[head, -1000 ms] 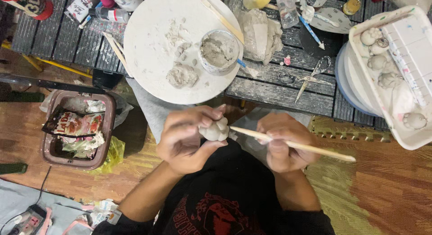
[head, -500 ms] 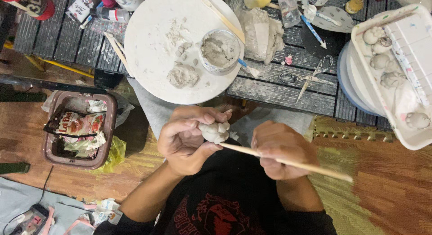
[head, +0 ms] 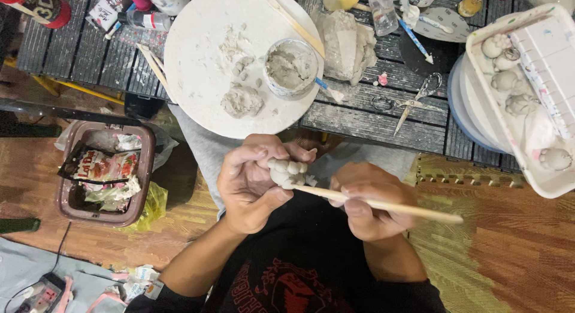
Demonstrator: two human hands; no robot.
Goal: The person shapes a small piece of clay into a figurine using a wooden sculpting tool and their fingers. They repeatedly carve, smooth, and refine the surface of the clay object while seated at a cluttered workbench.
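My left hand [head: 251, 184] grips a small lumpy grey clay figure [head: 286, 172] over my lap, below the table edge. My right hand [head: 368, 202] holds a long wooden stick [head: 383, 203] whose tip touches the underside of the figure. In front of me on the dark slatted table [head: 371, 121] lies a round white board [head: 203, 55] with a clay lump [head: 241, 100], scattered crumbs and a cup of grey slip [head: 290, 67].
A larger clay block [head: 347, 43] and scissors [head: 413, 103] lie right of the board. A white tray [head: 539, 79] at the right holds several small clay pieces. A brown bin [head: 102, 172] full of wrappers stands on the floor at left. Bottles and tools line the table's far side.
My right hand has drifted lower and slightly right, tilting the stick downward at its far end. My left hand has turned the clay figure a little, showing its bumpy side.
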